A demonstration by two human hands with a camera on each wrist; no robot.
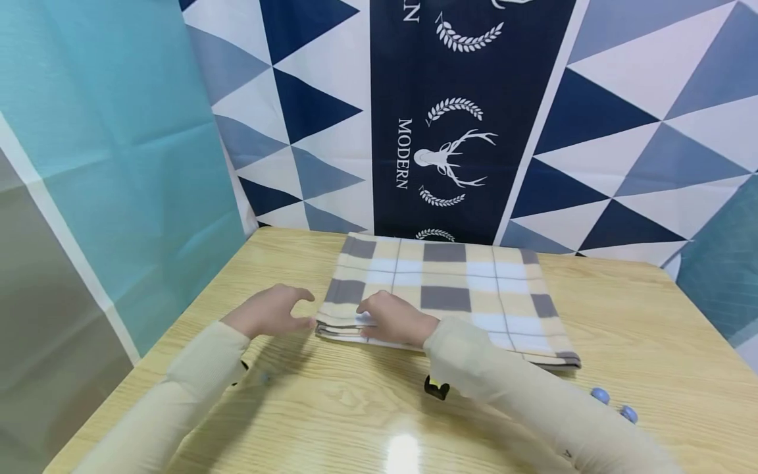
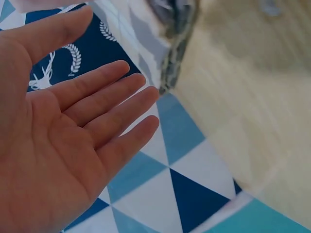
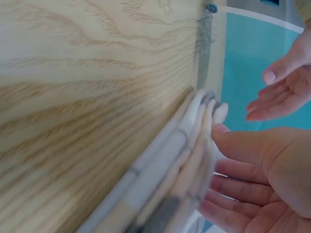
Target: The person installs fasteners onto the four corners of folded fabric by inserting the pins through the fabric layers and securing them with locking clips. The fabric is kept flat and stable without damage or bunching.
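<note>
A folded plaid fleece blanket in cream, white and grey lies flat on the wooden table, its stacked layers showing along the front edge. My left hand hovers beside its front left corner; in the left wrist view the same hand has its fingers extended and holds nothing. Over the front left part of the blanket is my right hand. Seen from the right wrist, the thumb of this hand is at the layered edge of the blanket, with the fingers loosely extended on the other side.
Two small blue objects sit on the table right of the blanket. A patterned cloth with triangles and a deer head hangs behind the table. Teal sheeting hangs on the left.
</note>
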